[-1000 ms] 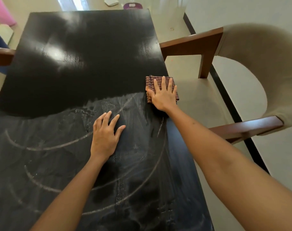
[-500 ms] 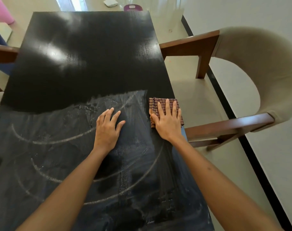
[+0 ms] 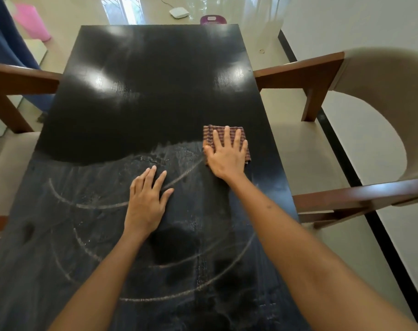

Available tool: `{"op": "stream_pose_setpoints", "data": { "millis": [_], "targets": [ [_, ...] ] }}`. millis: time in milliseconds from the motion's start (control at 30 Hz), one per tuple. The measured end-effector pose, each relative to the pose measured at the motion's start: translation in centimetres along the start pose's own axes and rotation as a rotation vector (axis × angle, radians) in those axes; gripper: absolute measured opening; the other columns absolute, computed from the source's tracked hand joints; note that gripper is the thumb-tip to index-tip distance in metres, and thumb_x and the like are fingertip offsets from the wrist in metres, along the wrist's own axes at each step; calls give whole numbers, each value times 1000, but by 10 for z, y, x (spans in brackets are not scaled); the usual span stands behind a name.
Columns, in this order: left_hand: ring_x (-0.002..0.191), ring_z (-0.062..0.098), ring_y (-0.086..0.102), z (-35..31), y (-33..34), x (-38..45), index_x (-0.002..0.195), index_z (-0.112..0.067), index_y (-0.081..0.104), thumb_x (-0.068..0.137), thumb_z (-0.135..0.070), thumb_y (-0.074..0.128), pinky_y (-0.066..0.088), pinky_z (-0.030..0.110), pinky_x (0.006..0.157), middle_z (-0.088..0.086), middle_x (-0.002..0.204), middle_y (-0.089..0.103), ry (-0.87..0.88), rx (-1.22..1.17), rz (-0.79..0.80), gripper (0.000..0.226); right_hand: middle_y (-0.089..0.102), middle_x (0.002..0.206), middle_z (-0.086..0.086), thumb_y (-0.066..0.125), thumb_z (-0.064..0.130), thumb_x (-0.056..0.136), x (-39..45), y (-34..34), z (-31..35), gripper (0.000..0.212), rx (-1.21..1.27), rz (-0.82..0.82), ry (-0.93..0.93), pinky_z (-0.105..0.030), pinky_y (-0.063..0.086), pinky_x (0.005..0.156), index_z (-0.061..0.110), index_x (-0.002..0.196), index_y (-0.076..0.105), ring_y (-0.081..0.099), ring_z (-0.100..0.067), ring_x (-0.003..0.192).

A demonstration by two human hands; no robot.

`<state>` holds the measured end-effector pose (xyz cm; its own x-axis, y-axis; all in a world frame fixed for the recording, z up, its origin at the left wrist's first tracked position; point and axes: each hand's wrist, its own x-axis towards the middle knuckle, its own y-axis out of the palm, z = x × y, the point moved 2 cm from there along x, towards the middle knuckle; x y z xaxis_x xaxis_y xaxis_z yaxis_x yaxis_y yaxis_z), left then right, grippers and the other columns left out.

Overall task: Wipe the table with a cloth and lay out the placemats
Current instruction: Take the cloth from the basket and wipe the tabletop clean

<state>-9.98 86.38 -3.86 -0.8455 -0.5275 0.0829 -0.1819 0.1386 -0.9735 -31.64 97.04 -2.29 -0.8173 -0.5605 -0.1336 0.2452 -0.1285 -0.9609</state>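
A: Black table [image 3: 155, 96], far half unwiped. Right hand [image 3: 227, 155] lies flat, fingers spread, on the folded checked cloth [image 3: 209, 134] near the right edge.

B: Left hand [image 3: 147, 199] is open, empty, bracing. Probably best to overlap the strokes with even pressure.

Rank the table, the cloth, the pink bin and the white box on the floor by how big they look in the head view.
1. table
2. cloth
3. pink bin, though it sits far back and is partly cut off, so its spot against the cloth is unsure
4. white box, also far away

cloth [image 3: 227, 139] on table [image 3: 155, 91], right of centre; chair [image 3: 370, 115] beside table's right edge.
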Motion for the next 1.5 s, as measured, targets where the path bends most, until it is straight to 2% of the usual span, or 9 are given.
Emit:
{"op": "stream_pose_setpoints", "data": {
  "millis": [100, 233, 533, 700, 767, 933, 1067, 1367, 1500],
  "targets": [
    [138, 26, 29, -2, 0, 1, 140, -16, 45, 95, -50, 27, 22, 44, 115, 9, 149, 37, -1, 0, 13, 59, 1, 163, -4, 25, 56, 98, -16, 11, 39, 61, 7, 28, -136, -53, -8, 118, 32, 154, 15, -10, -35, 148],
    [138, 25, 29, -1, -1, 0, 141, -17, 44, 95, -52, 26, 21, 43, 115, 8, 149, 36, -1, 2, 7, 61, 0, 163, -1, 20, 58, 98, -21, 10, 37, 61, -4, 67, -196, -50, -7, 119, 34, 154, 13, -12, -30, 148],
    [138, 24, 28, 0, -1, -1, 141, -17, 44, 95, -52, 28, 20, 42, 115, 8, 149, 36, 9, -22, -2, 60, 1, 163, -3, 23, 52, 100, -39, -2, -60, 59, -26, -40, 39, -49, -7, 119, 32, 154, 15, -9, -32, 148],
    [138, 25, 29, 0, 0, -1, 141, -16, 44, 95, -52, 27, 21, 43, 115, 10, 149, 36, 14, -18, -16, 61, 0, 163, -6, 19, 65, 96, -42, -3, -47, 68, 6, -20, 132, -54, -12, 116, 30, 154, 16, -13, -36, 147],
    [138, 26, 30, 0, 1, -1, 141, -16, 44, 95, -52, 27, 21, 43, 115, 10, 148, 37, 14, -13, -18, 61, 0, 163, -6, 18, 69, 93, -44, 0, -21, 72, -13, -14, 79, -55, -12, 116, 30, 154, 15, -14, -37, 147],
    [137, 26, 30, -1, -1, -2, 140, -15, 44, 96, -52, 28, 22, 44, 114, 11, 148, 38, 21, -9, -27, 60, 4, 163, -8, 21, 61, 97, -72, 22, 47, 65, -44, 0, -133, -57, -5, 117, 28, 154, 18, -11, -38, 147],
    [138, 25, 29, 0, 0, -1, 141, -16, 45, 97, -45, 40, 21, 43, 115, 10, 149, 37, 23, -26, -36, 53, 6, 163, -4, 20, 57, 99, -73, 21, 36, 61, -51, 0, -170, -53, -6, 118, 31, 154, 17, -11, -33, 148],
    [138, 26, 28, 0, 0, -2, 141, -16, 44, 97, -43, 42, 20, 44, 116, 10, 149, 36, 19, -53, -37, 52, 2, 163, -4, 20, 57, 99, -97, -1, -84, 61, -50, -87, 165, -51, -7, 119, 31, 154, 15, -9, -33, 148],
    [138, 27, 30, 0, 0, -2, 140, -15, 45, 97, -43, 42, 21, 44, 115, 11, 148, 37, 20, -46, -41, 52, 5, 163, -5, 21, 56, 100, -101, 2, -86, 61, -51, -109, 259, -53, -2, 119, 28, 154, 18, -6, -35, 148]
  ]
}}
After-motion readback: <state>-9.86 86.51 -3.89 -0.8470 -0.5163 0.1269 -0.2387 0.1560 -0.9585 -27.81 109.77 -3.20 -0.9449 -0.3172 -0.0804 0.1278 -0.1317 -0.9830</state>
